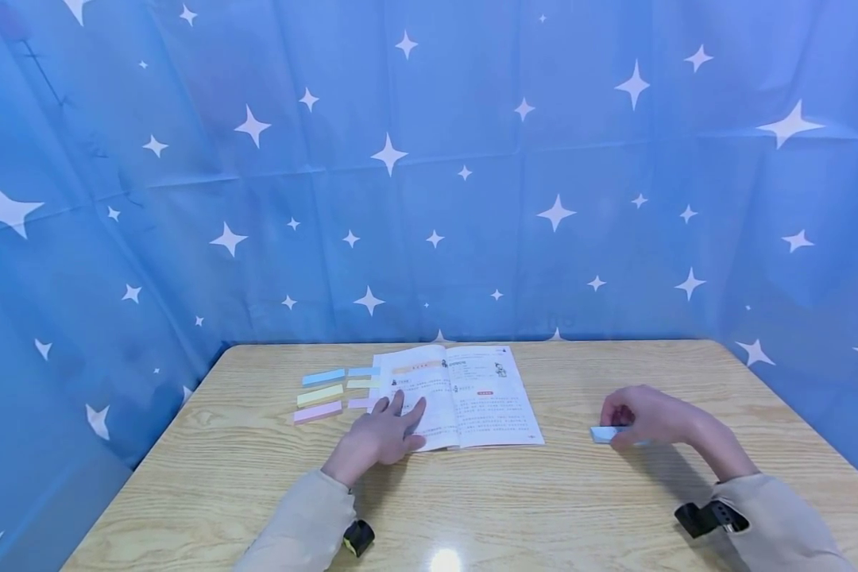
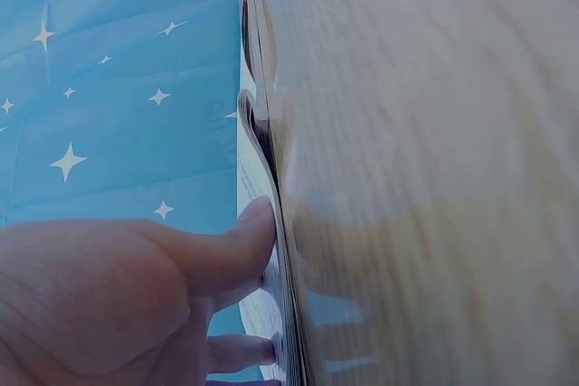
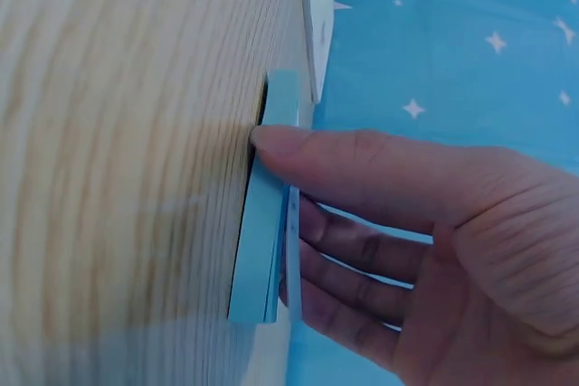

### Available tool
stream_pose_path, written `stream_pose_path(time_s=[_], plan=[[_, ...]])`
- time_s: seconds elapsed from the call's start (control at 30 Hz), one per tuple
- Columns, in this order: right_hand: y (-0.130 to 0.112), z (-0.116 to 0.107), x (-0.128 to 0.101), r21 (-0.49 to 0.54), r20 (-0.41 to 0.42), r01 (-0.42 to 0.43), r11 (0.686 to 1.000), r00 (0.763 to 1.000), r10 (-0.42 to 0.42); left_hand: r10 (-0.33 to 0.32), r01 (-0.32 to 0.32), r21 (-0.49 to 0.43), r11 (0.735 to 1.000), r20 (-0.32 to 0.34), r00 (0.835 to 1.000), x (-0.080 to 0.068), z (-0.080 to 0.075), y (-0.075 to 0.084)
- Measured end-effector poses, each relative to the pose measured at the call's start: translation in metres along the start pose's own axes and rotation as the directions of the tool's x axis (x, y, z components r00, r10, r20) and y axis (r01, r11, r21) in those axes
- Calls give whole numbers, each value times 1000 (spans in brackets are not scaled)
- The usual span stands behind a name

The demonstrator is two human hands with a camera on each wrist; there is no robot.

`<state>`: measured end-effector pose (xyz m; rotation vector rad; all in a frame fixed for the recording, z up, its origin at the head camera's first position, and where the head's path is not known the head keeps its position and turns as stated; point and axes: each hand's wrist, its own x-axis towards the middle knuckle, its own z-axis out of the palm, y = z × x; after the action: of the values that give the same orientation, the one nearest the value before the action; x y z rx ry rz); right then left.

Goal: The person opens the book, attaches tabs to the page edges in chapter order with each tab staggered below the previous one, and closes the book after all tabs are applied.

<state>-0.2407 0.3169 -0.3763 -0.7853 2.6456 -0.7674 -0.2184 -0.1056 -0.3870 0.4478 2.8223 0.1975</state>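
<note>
A blue curtain (image 1: 472,159) printed with white stars hangs behind and to both sides of a pale wooden desk (image 1: 529,508). Near the far middle of the desk an open book (image 1: 472,393) lies flat, its printed pages facing up. The left hand (image 1: 386,433) rests on the book's left page with fingers straight and spread, pressing the paper down; the left wrist view shows the thumb (image 2: 240,246) against the page edge. The right hand (image 1: 647,417) sits well apart from the book, on the right of the desk, its thumb and fingers curled round a light blue pad of sticky notes (image 1: 608,434) that lies on the wood; the right wrist view shows the thumb (image 3: 362,164) across the pad's edge. Just left of the book, six small sticky strips (image 1: 319,395) in blue, yellow-green and pink lie in two short columns.
</note>
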Motion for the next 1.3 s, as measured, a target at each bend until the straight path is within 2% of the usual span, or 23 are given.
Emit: stream_pose_path(time_s=[0.17,0.3,0.43,0.57,0.83,0.97,1.1,1.3], plan=[[1,0,3,3,-8,44,999,999,-44,9,-9,-12,1000,-12,1000,1,-1,-1],[-2,1,6,-10,-51,97,995,994,-98,26,-28,-30,999,-45,999,2,-3,-1],[-7,1,10,-69,-125,156,985,979,-164,53,-57,-43,997,-86,995,2,-4,0],[-13,2,14,-99,-188,198,975,959,-214,110,-114,-23,993,-140,984,1,-4,0],[-30,8,19,-157,-273,251,955,918,-286,210,-212,24,977,-279,937,2,-6,4],[-41,11,20,-195,-310,256,947,900,-307,246,-250,34,968,-350,904,2,-7,7],[-52,15,23,-242,-359,268,932,868,-343,270,-295,0,956,-402,875,1,-10,12],[-67,21,28,-275,-399,329,904,816,-418,318,-379,-54,924,-443,838,-4,-15,22]])
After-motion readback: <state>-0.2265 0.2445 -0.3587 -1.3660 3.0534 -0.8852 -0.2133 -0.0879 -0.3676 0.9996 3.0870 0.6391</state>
